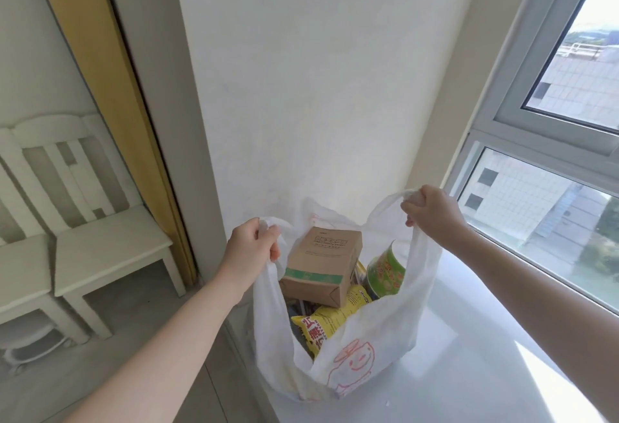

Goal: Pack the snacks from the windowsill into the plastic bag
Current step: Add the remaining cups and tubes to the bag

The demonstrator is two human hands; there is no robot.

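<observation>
"Handles first: who has which?"

"The person's left hand has its fingers curled round the left loop of the thin white plastic bag with a red cartoon face printed on its front. The right hand is clenched round the right loop. Neither hand holds anything else."

"And where does the bag lie from them?"

"Below and between. It stands on the smooth white windowsill, close to that sill's left end and near the plain white wall. Its mouth is stretched open along a line from hand to hand, left to right. The right hand sits a little higher and further off; the left is nearer the person. Both grip alike, so a lift would probably need the two rising together, or the load may tip."

"What shows inside?"

"A brown cardboard box with a green band lies tilted on top, near the left hand. A round green printed tub leans beside it, toward the right hand. A crinkled yellow snack packet with red lettering lies in front of both, lower down. Darker wrappers underneath are too hidden to name."

"How does the bag itself look?"

"Thin, translucent and creased, bulging at the base, its sides taut under each loop. Judging by that, packing seems about finished."
</observation>
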